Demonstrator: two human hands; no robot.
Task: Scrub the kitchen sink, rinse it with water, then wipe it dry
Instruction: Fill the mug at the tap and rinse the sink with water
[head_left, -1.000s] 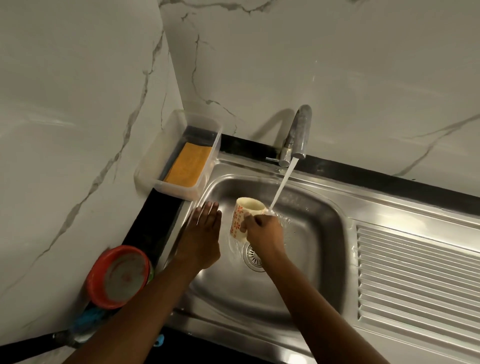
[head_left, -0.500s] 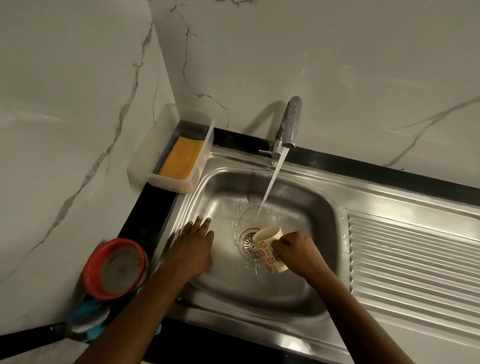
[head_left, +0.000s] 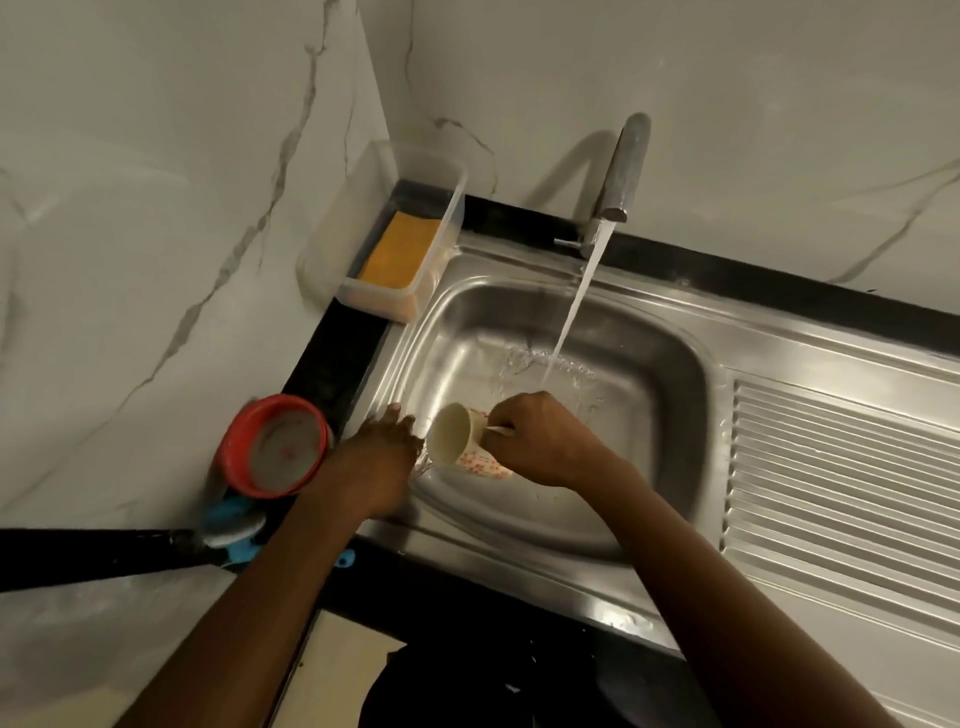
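Observation:
The steel sink (head_left: 654, 358) fills the middle of the head view, and water runs from the tap (head_left: 621, 176) into its far side. My right hand (head_left: 540, 441) grips the handle of a cream cup with a red flower pattern (head_left: 460, 441), tipped on its side with the mouth toward the sink's left wall. My left hand (head_left: 382, 457) presses against that left wall and rim, right beside the cup's mouth. Its fingertips are partly hidden by water and blur.
A clear plastic tub (head_left: 400, 244) holding a yellow sponge (head_left: 397, 249) sits at the sink's back left corner. A red-rimmed container (head_left: 275, 452) and a blue brush (head_left: 231, 522) lie on the black counter to the left. The ribbed drainboard (head_left: 847, 493) extends right.
My right hand carried the cup from under the tap stream down and left, tipping it toward the sink's left wall. My left hand slid along the left side toward the near corner.

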